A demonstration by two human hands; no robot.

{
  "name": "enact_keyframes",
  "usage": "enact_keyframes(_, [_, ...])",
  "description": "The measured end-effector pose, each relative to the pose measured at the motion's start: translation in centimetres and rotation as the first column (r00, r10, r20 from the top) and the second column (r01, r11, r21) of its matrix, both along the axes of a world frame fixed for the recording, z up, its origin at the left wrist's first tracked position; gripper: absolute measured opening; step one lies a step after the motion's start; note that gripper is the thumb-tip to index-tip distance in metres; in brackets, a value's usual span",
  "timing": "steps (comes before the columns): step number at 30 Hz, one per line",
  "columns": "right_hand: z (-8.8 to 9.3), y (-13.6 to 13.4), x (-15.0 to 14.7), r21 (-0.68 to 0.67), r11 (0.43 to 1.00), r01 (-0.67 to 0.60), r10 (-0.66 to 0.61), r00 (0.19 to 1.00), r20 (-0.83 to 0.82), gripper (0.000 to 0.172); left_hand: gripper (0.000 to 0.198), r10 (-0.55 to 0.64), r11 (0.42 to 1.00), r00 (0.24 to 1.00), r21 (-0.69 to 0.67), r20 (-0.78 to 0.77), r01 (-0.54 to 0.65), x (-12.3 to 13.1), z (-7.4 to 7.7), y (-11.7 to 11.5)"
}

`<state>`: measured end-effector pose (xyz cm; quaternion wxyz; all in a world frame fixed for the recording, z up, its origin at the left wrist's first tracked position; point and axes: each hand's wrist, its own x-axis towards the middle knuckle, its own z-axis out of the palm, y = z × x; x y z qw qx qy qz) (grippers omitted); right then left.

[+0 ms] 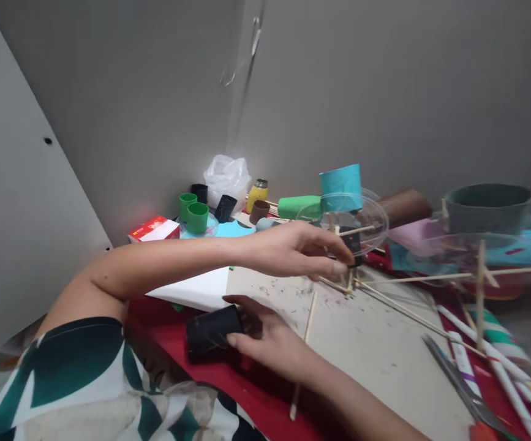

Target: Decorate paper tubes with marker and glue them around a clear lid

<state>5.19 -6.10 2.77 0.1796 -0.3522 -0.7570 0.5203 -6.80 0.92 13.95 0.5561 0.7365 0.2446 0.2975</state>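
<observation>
My right hand [269,337] grips a black paper-covered tube [214,332], which lies on its side over the red surface at the near edge of the board. My left arm crosses above it. At the wooden-stick frame [350,280], the fingertips of my left hand [304,252] come close together around its upright sticks; the exact contact is partly hidden. Behind those fingers are a black cylinder [351,237] and a clear plastic disc [378,214]. A blue tube [341,187] stands above them. One loose stick [310,318] lies on the grey board [384,343].
Green cups [198,218], a white plastic bag [227,177], a yellow bottle [256,195] and a red box [155,228] stand along the back left. A grey-green pot [488,211] is at right, above scissors [458,383] and markers [465,364]. Long sticks cross the right side.
</observation>
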Motion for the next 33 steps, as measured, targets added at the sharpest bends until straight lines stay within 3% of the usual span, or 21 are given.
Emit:
enact_keyframes(3, [0.4,0.7,3.2,-0.162,0.982,0.101,-0.115,0.990,-0.079,0.056,0.012,0.067,0.998,0.997,0.018,0.035,-0.068,-2.3,0.0,-1.5])
enact_keyframes(5, [0.5,0.9,5.4,-0.253,0.949,0.187,-0.225,0.965,-0.132,0.060,0.015,0.139,0.990,0.986,0.023,0.092,-0.142,-3.6,-0.8,-2.4])
enact_keyframes(10, [0.1,0.9,10.3,-0.267,0.865,0.425,-0.484,0.847,-0.220,0.061,0.045,0.368,0.929,0.925,-0.009,0.098,-0.369,-4.4,-5.2,-3.6])
enact_keyframes(14, [-0.3,0.5,12.1,-0.240,0.797,0.554,-0.602,0.758,-0.251,0.067,0.075,0.402,0.909,0.916,-0.126,0.003,-0.398,-2.3,-8.0,-3.5])
enact_keyframes(21, [-1.1,0.5,12.1,-0.214,0.769,0.603,-0.639,0.719,-0.273,0.066,0.087,0.298,0.889,0.950,-0.337,-0.091,-0.311,1.7,-8.9,-2.7])
enact_keyframes(24, [-1.3,0.5,12.0,-0.202,0.772,0.602,-0.635,0.720,-0.280,0.066,0.085,0.334,0.874,0.939,-0.347,-0.077,-0.340,1.8,-10.0,-2.7])
enact_keyframes(29, [-1.3,0.5,11.9,-0.177,0.792,0.585,-0.610,0.743,-0.274,0.070,0.097,0.385,0.850,0.922,-0.371,-0.048,-0.375,1.2,-12.8,-1.9])
enact_keyframes(33, [-1.5,0.4,11.7,-0.167,0.812,0.559,-0.583,0.766,-0.272,0.071,0.095,0.368,0.852,0.930,-0.392,-0.022,-0.346,1.1,-13.9,-0.9])
